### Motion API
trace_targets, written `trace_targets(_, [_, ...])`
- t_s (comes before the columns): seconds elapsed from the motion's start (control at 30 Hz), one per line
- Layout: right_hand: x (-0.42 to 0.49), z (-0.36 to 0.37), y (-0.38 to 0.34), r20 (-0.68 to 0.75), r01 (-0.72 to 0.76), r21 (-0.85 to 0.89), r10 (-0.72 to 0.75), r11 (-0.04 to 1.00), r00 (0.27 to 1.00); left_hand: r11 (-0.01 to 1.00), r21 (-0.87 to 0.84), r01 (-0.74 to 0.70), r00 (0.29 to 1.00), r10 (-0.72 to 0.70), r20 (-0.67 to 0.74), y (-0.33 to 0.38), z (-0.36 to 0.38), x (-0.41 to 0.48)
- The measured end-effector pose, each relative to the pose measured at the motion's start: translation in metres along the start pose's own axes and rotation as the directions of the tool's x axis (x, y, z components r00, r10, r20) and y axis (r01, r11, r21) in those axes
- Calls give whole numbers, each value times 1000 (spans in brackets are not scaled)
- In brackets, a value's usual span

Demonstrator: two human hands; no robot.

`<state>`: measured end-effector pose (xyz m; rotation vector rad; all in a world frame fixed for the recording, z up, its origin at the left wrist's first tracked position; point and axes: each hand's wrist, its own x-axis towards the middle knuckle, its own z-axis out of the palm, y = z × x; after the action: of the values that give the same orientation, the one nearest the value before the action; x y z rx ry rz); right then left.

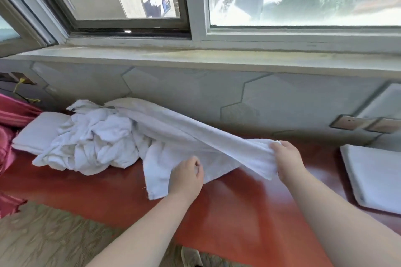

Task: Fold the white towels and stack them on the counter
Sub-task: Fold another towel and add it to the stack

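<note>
Over the red worktop (pixel 238 206), left hand (pixel 187 178) and right hand (pixel 286 158) grip 1 white towel (pixel 195 134), stretching it for folding.

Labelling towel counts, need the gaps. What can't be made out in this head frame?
Head view:
crumpled pile: towel count unreadable, folds overlap.
held towel: far end buried in the pile.
folded stack, right: cut by the frame edge.
left hand: fingertips hidden behind its own back.
pink cloth: cut by the left edge.
</note>
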<state>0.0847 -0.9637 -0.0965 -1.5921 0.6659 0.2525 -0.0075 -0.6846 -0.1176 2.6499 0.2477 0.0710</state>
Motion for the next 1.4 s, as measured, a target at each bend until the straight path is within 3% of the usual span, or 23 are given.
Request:
trace_targets(0.1, [-1,-47,-7,5,-20,146,20,989,1000,980,200,-6,998,18,-61,29,7,10])
trace_targets(0.27, [-11,-99,-19,73,61,104,-69,993,995,901,428,-75,993,27,117,55,11,46])
trace_targets(0.37, [-21,-117,-28,92,105,45,-109,993,990,935,335,-119,954,14,300,76,11,67])
trace_targets(0.47, [-34,-131,-29,89,129,6,-129,992,988,943,241,-231,891,105,443,94,20,72])
trace_targets(0.63, [-59,-133,-16,160,93,21,-95,995,983,802,256,-539,782,364,507,122,47,75])
trace_targets(0.7, [-68,-131,-16,157,104,18,-106,994,982,764,243,-598,735,401,547,128,55,82])
trace_targets(0.87, [-76,-131,-22,-7,111,63,-111,992,994,765,270,-584,724,342,599,97,50,114])
trace_targets(0.97, [-69,-129,-18,-169,78,156,-51,985,984,740,325,-589,733,320,600,69,43,140])
trace_targets(1.1, [-57,-112,-3,-334,37,249,50,968,941,758,262,-597,706,341,620,47,37,158])
trace_targets(1.27, [-52,-86,8,-342,21,516,184,856,922,795,123,-594,709,445,547,39,26,158])
trace_targets(1.4, [-56,-92,15,-352,28,685,297,728,888,865,-18,-502,755,448,479,40,11,148])
